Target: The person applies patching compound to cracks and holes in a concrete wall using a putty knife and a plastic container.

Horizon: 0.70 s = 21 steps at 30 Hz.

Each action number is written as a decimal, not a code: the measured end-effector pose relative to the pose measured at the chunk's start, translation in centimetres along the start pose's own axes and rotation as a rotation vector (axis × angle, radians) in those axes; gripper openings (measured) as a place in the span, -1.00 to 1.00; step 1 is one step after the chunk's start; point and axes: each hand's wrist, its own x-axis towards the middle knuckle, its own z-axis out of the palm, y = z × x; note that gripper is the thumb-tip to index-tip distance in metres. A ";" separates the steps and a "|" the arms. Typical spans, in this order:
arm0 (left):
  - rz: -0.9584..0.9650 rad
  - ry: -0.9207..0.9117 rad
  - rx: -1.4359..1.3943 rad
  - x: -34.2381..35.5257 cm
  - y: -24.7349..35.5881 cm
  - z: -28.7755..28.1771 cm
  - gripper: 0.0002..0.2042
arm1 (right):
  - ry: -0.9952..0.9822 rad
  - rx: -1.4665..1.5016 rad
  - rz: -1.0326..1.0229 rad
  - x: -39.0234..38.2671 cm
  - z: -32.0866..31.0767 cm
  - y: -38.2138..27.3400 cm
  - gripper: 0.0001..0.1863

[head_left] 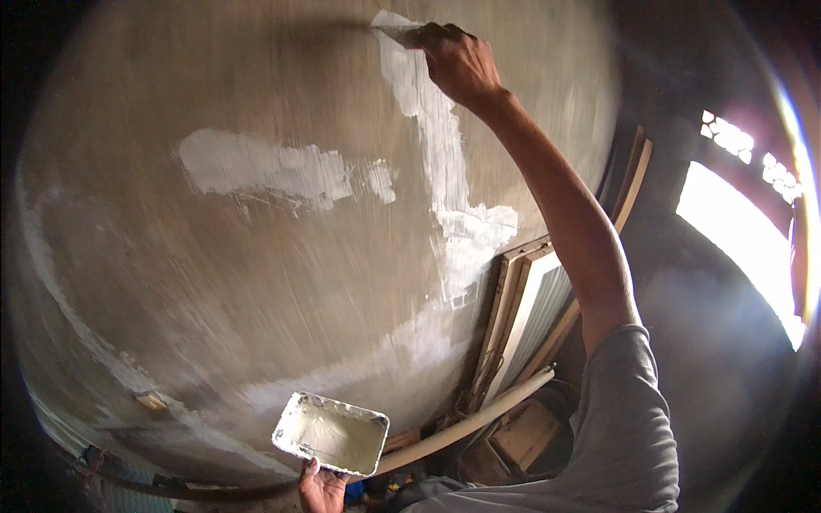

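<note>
My right hand (457, 58) is raised high against the brown wall (282, 282), closed around a putty knife (398, 34) whose blade lies on the wall. White filler (440, 158) runs in a band downward from the blade. Another white patch (265, 169) lies to its left. Low in front of me, my left hand (322, 489) grips a rectangular plastic tub (382, 436) by its near edge. Creamy white paste (329, 434) coats the tub's inside, and its rim is crusted with dried smears. The knife's handle is mostly hidden by my fingers.
Wooden frames (509, 316) lean on the wall at the right, beside a long plank (634, 184). A pale pole (479, 419) slants across below them, near a wooden box (523, 434). Bright light comes through an opening (740, 239) at the far right.
</note>
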 end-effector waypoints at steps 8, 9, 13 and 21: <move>-0.006 0.100 0.046 0.1 -0.1 0.9 -0.63 | -0.106 0.054 -0.028 -12.3 1.2 -2.7 -0.77; -0.020 0.075 0.026 0.1 0.1 0.8 -0.63 | -0.084 0.080 -0.049 -13.4 1.4 -3.1 -0.75; -0.090 0.088 -0.116 0.4 0.3 -0.4 -0.59 | -0.136 0.111 -0.015 -16.2 0.6 -4.4 -0.74; -0.054 -0.073 0.078 0.2 -1.3 1.6 -0.50 | -0.287 0.112 0.079 -28.1 -0.7 -6.4 -0.67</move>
